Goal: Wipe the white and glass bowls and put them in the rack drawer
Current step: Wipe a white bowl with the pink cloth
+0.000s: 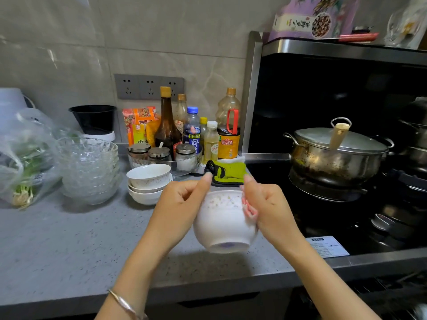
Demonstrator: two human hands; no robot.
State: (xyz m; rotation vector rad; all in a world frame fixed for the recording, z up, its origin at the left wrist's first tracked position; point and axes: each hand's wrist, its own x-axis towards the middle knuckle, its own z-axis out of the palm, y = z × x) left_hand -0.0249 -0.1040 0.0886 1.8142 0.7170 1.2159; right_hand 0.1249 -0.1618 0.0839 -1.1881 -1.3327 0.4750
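Both hands are clamped on one speckled white ceramic bowl (224,225). It's up in the air just over the front of the grey speckled stone counter (57,239), tipped so its foot faces the camera. The left hand (184,199) grips the rim on one side with curled fingers. The right hand (265,204) pinches a pink cloth (250,210) against the opposite side of the rim.

Behind the left hand there's a nested stack of white ceramic bowls (149,183) on the counter, three as far as I can tell. Just left of that is a taller nested stack of clear patterned glass bowls (89,167). A clear round tray (187,170) holds three lidded glass spice jars (159,154), with sauce and oil bottles (167,125) crowded behind it. Far left, a clear plastic bag (20,158) has leafy greens in it. On the stove to the right sits a lidded steel pot (337,153), and I can't tell what's inside.
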